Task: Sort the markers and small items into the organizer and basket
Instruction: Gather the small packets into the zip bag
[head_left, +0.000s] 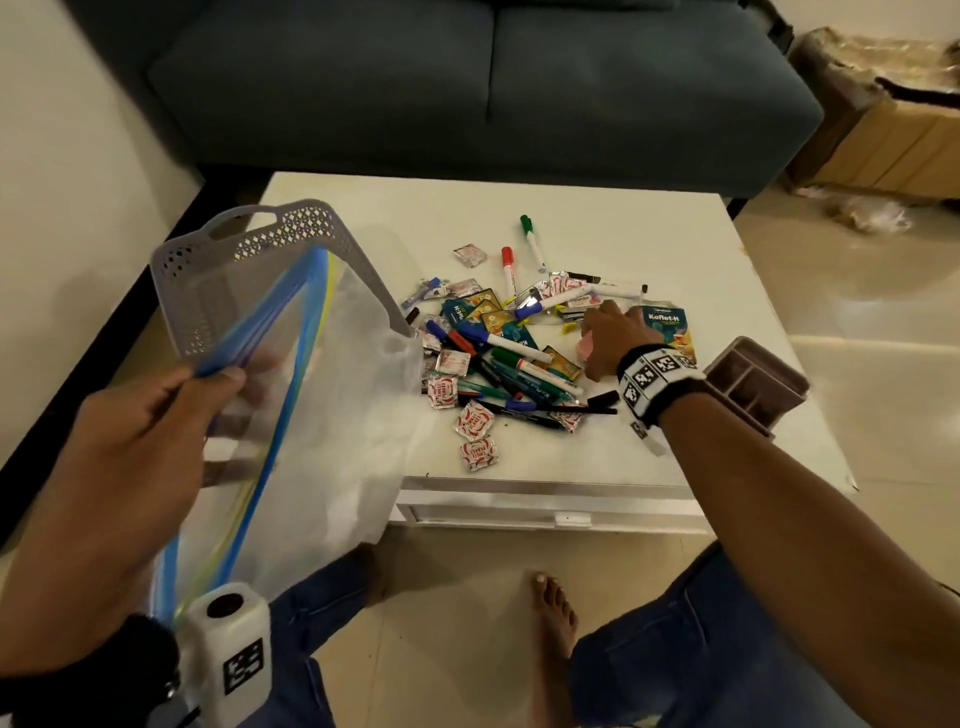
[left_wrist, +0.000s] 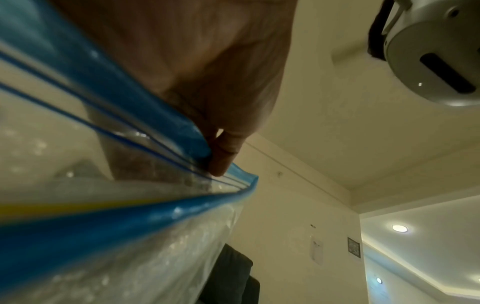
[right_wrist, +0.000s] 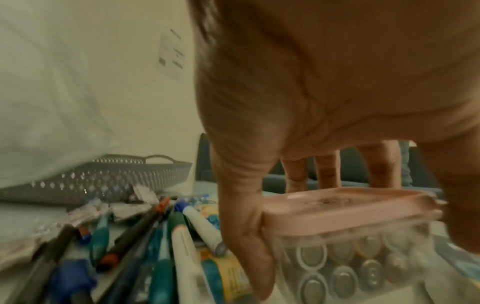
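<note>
My left hand (head_left: 208, 387) pinches the blue zip edge of a clear plastic bag (head_left: 322, 441), held up in front of the grey perforated basket (head_left: 249, 244) at the table's left; the thumb (left_wrist: 223, 158) presses on the bag's zip strip (left_wrist: 130, 216). A pile of markers (head_left: 511, 358), pens and red-and-white sachets (head_left: 475, 421) lies mid-table. My right hand (head_left: 605, 338) reaches down at the pile's right side and grips a small clear box with a pink lid (right_wrist: 345, 207), thumb on one end, fingers behind. The brown organizer (head_left: 753, 384) stands just right of that wrist.
The white low table (head_left: 623, 228) has a drawer on its front side. A dark sofa (head_left: 467, 88) runs behind it and a cardboard box (head_left: 883, 145) sits at the far right. Bare feet and knees are below the table's front edge. A Koflet-H packet (head_left: 667, 322) lies beyond my right hand.
</note>
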